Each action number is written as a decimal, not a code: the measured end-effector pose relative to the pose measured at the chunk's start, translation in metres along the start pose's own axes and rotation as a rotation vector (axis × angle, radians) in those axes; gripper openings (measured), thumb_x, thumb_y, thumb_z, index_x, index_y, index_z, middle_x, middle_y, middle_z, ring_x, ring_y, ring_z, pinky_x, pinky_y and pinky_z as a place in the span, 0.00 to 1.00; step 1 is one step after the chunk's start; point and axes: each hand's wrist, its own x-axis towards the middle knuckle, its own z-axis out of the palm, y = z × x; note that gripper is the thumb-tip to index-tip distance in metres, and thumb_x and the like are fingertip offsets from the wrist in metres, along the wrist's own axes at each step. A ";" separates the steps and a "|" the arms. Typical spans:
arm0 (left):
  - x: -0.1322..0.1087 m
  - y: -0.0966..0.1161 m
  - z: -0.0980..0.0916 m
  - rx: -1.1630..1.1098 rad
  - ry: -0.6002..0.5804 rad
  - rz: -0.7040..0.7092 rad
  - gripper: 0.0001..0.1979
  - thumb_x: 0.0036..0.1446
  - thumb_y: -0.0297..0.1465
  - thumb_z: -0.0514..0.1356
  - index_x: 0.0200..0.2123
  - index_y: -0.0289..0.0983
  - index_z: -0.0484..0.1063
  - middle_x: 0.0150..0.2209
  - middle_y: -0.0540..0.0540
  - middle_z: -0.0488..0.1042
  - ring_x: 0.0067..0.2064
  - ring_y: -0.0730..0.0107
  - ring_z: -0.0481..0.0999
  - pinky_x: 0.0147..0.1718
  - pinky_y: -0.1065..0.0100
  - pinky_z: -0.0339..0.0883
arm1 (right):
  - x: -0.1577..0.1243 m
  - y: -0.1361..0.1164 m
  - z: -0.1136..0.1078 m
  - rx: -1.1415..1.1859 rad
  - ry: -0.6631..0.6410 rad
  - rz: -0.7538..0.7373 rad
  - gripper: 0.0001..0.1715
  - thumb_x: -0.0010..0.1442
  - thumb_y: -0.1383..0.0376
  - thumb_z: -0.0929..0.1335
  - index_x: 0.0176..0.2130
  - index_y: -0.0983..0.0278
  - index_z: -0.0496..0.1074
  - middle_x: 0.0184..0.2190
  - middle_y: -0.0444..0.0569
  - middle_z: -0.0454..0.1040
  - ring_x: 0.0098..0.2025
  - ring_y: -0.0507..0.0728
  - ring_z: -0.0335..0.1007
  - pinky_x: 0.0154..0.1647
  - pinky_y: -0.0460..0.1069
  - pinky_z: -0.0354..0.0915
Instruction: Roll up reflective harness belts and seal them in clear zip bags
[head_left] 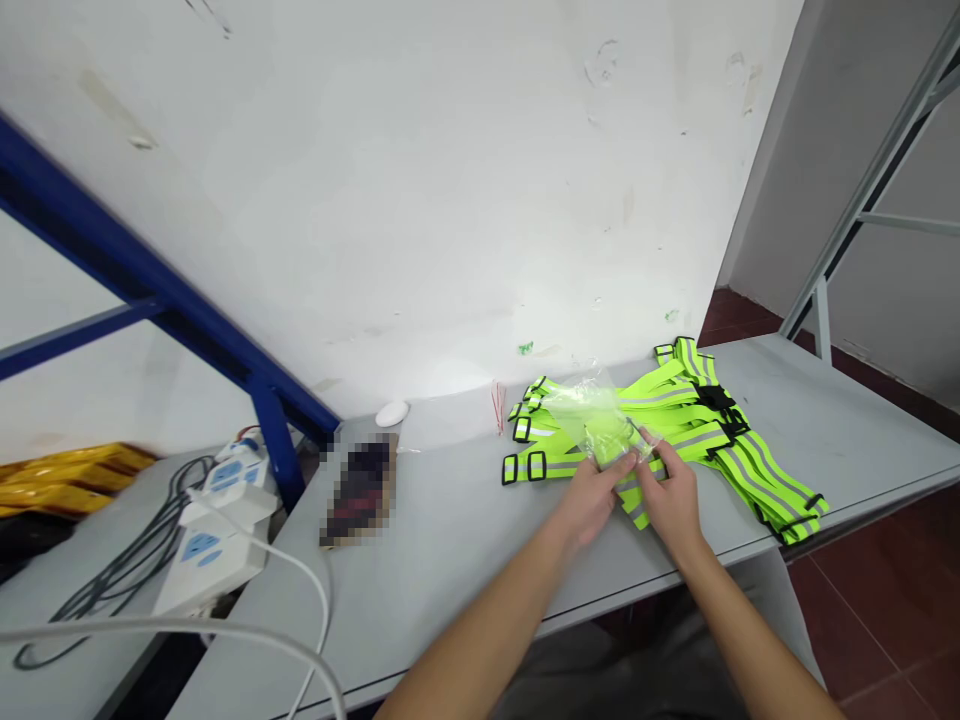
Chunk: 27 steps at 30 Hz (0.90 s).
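Note:
A clear plastic bag (596, 420) with a folded neon-yellow strap inside lies on the grey table (465, 540). My left hand (592, 495) pinches the bag's near open end. My right hand (671, 490) grips the same end from the right, fingers closed on the plastic. Behind and to the right of the bag spreads a pile of neon-yellow reflective straps (720, 440) with grey stripes and black buckles.
A white wall stands right behind the table. A blurred dark flat object (360, 490) lies at the table's left, with a small white oval thing (392, 412) behind it. White power strips (217, 530) and cables sit further left by a blue frame (274, 440). A grey rack (825, 300) rises at right.

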 end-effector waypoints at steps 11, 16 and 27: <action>0.004 0.002 0.005 -0.126 0.220 0.042 0.22 0.44 0.31 0.73 0.44 0.35 0.75 0.46 0.41 0.79 0.43 0.61 0.80 0.42 0.64 0.73 | -0.004 0.003 0.004 -0.014 -0.109 -0.200 0.25 0.67 0.60 0.58 0.60 0.63 0.66 0.56 0.55 0.70 0.60 0.61 0.63 0.59 0.57 0.61; -0.001 0.009 0.011 -0.202 0.308 0.065 0.21 0.45 0.31 0.72 0.44 0.34 0.75 0.44 0.41 0.80 0.41 0.61 0.80 0.40 0.65 0.74 | -0.010 0.008 0.009 0.172 0.018 -0.217 0.21 0.67 0.60 0.61 0.58 0.60 0.60 0.55 0.56 0.68 0.56 0.60 0.66 0.56 0.57 0.64; -0.002 0.011 0.004 -0.308 0.331 0.022 0.22 0.49 0.32 0.70 0.48 0.35 0.73 0.47 0.41 0.78 0.46 0.59 0.79 0.45 0.63 0.74 | -0.008 -0.001 0.001 -0.134 -0.003 -0.030 0.15 0.62 0.53 0.65 0.36 0.61 0.72 0.38 0.52 0.71 0.44 0.61 0.68 0.45 0.55 0.64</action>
